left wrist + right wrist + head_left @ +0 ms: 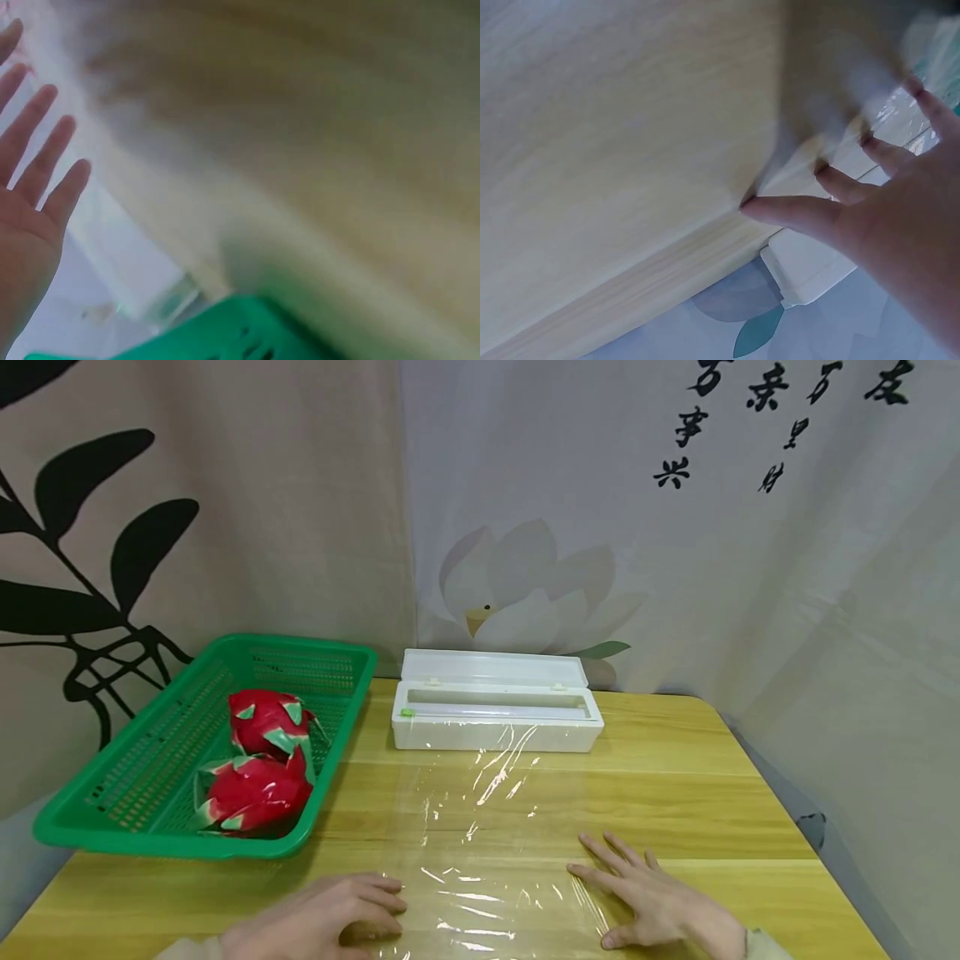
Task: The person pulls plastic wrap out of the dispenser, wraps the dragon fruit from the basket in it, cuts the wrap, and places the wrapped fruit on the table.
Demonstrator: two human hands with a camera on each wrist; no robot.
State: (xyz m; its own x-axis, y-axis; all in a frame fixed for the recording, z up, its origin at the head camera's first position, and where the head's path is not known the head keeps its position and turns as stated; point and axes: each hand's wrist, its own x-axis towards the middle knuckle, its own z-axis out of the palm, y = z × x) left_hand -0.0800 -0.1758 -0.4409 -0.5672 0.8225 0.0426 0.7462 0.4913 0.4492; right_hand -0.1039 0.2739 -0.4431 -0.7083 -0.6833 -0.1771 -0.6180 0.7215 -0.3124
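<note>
A sheet of clear plastic wrap (480, 868) lies over the wooden table, running from a white dispenser box (495, 735) toward me. It is wrinkled and glossy, with bunched creases by the right thumb. My right hand (656, 902) rests at the sheet's right edge, fingers spread; in the right wrist view its fingertips (750, 202) meet the tabletop. At the left edge is my left hand (318, 920), fingers pointing toward the film. The left wrist view shows this hand (30, 217) with straight, parted fingers and nothing in the palm.
A green plastic basket (187, 845) stands at the left, holding two red dragon fruits (262, 793) with green tips. The dispenser's lid (495, 667) is raised at the back. Behind the wooden table (712, 793) hangs a printed curtain (787, 577).
</note>
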